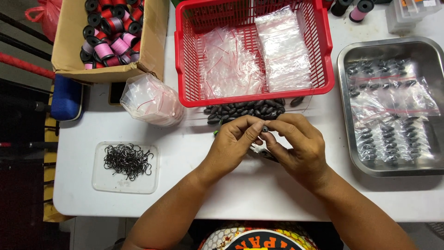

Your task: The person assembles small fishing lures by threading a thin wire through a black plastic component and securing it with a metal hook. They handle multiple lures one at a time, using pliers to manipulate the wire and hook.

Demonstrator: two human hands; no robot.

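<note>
Both hands met over table (259, 194). Right hand (296, 146) pinched a dark sinker (265, 129); left hand (233, 143) curled, fingertips touching it. Sinker pile (245, 111) just beyond, against red basket (185, 69).

We are seeing a red basket (324, 46) holding clear bags beside a cardboard box (69, 41) of pink, red and black spools. We are noticing a clear tray (99, 183) of dark hooks lying front left, and a steel tray (344, 115) of filled bags sitting right.
</note>
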